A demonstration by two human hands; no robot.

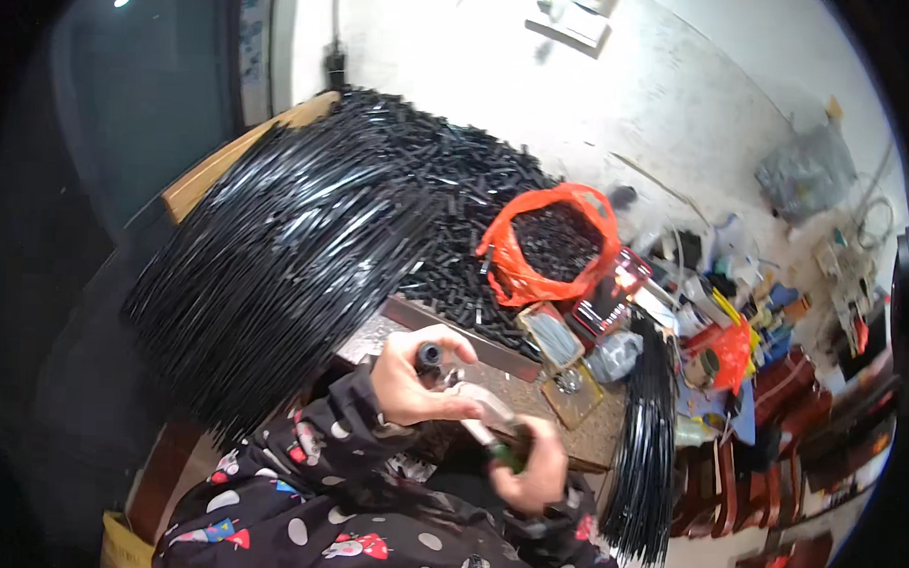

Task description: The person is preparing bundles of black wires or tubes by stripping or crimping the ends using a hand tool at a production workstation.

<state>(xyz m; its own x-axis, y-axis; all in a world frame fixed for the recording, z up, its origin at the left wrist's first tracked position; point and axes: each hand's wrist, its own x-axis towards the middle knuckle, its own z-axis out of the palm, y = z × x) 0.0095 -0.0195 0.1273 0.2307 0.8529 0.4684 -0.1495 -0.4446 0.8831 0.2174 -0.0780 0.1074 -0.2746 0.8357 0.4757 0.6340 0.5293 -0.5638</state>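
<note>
My left hand (401,380) is curled around a short black tube (430,355), its round end facing up. My right hand (538,475), slightly blurred, is closed around a silver metal tool with a dark green handle (504,452). The tool's pale metal part runs up to the thumb of my left hand; blur hides its exact kind. Both hands are above the near edge of a speckled worktop (591,437). Just beyond them, a low brown metal strip (473,341) borders a heap of short black tube pieces (454,229).
A big bundle of long black strips (275,258) lies left, against a wooden board (229,161). An orange-red plastic bag (523,284) holds small black pieces. A tray of thin rods (553,336), clear bag (614,356) and hanging black strips (645,461) are right.
</note>
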